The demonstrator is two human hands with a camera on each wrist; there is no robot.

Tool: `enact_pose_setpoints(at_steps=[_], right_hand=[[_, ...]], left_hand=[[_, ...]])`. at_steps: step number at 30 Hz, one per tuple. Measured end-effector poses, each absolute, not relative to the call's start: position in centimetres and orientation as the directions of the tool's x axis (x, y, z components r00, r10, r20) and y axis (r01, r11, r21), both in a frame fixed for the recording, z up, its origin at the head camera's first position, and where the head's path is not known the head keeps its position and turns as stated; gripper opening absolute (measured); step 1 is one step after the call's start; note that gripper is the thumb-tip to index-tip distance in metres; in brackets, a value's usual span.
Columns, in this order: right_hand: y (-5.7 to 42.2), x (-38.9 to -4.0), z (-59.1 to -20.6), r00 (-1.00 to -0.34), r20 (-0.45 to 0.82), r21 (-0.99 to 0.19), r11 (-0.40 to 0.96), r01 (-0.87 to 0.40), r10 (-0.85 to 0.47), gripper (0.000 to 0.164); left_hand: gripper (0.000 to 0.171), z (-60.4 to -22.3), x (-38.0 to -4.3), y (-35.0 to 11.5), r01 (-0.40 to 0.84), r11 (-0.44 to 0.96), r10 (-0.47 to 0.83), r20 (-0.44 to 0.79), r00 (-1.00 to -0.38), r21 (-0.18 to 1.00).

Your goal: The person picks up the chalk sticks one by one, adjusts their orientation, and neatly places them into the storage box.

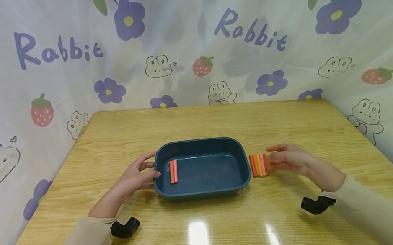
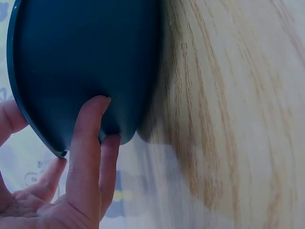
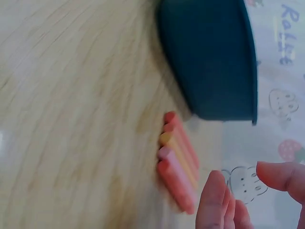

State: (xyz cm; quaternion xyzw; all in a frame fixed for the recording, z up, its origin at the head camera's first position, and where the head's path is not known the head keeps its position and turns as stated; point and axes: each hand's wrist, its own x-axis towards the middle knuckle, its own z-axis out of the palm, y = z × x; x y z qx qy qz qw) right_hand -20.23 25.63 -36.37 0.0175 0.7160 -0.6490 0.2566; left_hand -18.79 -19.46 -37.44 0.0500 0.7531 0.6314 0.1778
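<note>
A dark blue rectangular basin [image 1: 207,192] sits on the table with an orange stick [image 1: 172,172] and a pink stick [image 1: 175,171] side by side inside its left part. My left hand [image 1: 136,176] holds the basin's left end. In the left wrist view, fingers [image 2: 86,148] press the outer wall while the thumb reaches over the rim. Just right of the basin lies a row of several chalk-like sticks [image 1: 259,165] in red, orange, yellow and pink. My right hand [image 1: 290,160] is beside this row, thumb and fingers apart, holding nothing.
The wooden table [image 1: 203,117] has a light grain and bright glare near its front. A white curtain [image 1: 182,27] printed with rabbits, flowers and strawberries hangs behind it and along both sides. Black wrist mounts [image 1: 125,228] show at both sleeves.
</note>
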Motion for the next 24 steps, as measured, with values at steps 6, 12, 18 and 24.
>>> enact_pose_setpoints(at_steps=[6, 12, 18, 24], right_hand=[[25.9, -20.4, -37.7, -0.886, -0.372, -0.925, 0.189, 0.330, -0.276, 0.059], [25.4, -20.7, -38.6, -0.900, -0.357, -0.926, 0.221, 0.306, -0.249, 0.057], [24.9, -21.0, -39.1, -0.907, -0.362, -0.914, 0.272, 0.301, -0.216, 0.055], [24.4, -21.4, -39.2, -0.909, -0.383, -0.880, 0.365, 0.304, -0.166, 0.057]], left_hand=[[0.070, -37.4, -18.8, -19.5, -0.143, 0.196, 0.307, -0.199, -0.931, 0.970], [0.072, -37.3, -18.7, -19.5, -0.143, 0.191, 0.306, -0.197, -0.931, 0.971], [0.071, -37.3, -18.7, -19.4, -0.146, 0.194, 0.305, -0.201, -0.931, 0.970], [0.071, -37.4, -18.7, -19.6, -0.153, 0.198, 0.296, -0.207, -0.932, 0.968]])
